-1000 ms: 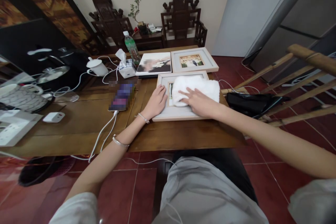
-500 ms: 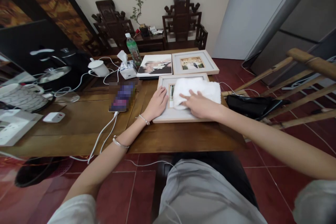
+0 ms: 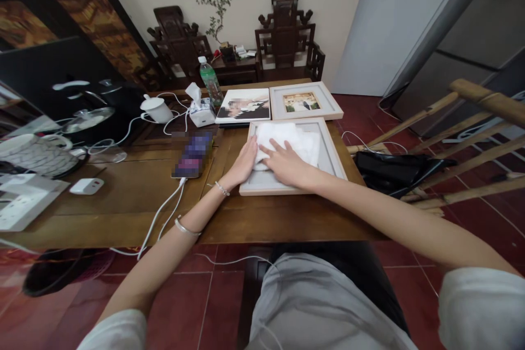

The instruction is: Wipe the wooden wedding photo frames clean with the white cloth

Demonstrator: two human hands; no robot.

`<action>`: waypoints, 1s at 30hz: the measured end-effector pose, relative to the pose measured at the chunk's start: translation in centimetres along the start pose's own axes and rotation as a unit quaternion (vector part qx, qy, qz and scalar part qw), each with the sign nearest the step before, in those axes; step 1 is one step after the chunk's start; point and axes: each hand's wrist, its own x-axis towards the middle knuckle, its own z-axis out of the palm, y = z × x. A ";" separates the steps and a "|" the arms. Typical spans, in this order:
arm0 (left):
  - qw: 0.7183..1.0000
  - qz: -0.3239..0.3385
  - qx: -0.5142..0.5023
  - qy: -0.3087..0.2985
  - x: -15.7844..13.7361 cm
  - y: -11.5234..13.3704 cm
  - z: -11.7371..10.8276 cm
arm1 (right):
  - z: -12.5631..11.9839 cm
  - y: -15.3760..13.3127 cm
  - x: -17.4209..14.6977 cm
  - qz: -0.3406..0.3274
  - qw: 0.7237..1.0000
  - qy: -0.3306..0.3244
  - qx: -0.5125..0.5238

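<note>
A light wooden picture frame (image 3: 334, 158) lies flat near the table's front edge. A folded white cloth (image 3: 301, 139) is spread over its middle and hides the picture inside. My right hand (image 3: 287, 164) rests on the cloth, palm down, its fingers spread and pressing on it. At the frame's left edge, my left hand (image 3: 245, 161) lies with its fingers stretched out together, alongside the cloth's left end. It touches the frame and does not grip the cloth.
Behind lie another framed photo (image 3: 332, 104) and a white-edged photo panel (image 3: 244, 104). To the left are a tissue box (image 3: 202, 114), a green-labelled bottle (image 3: 210, 81), a phone (image 3: 192, 156) on a white cable, a lidded cup (image 3: 158, 109) and a charger (image 3: 86, 186). A bamboo rack (image 3: 435, 126) stands right.
My right hand and the cloth have slid left across the frame, uncovering its right side and covering the picture. My left hand stays at the left edge, turned slightly more upright.
</note>
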 end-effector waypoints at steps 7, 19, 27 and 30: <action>0.999 0.020 -0.024 -0.020 -0.2 0.1 -0.4 | -0.3 2.2 4.1 0.069 0.996 0.045 -0.015; 0.988 -0.026 -0.122 -0.095 -0.6 1.2 -1.6 | -4.0 -5.7 -2.2 0.004 0.994 -0.110 -0.004; 0.985 0.078 0.145 -0.056 -0.8 0.4 -0.6 | -1.4 -2.2 -6.8 -0.001 0.999 -0.024 -0.041; 0.973 0.110 0.196 -0.044 -0.9 0.0 -0.2 | -1.1 0.2 -9.2 0.011 0.997 -0.038 -0.064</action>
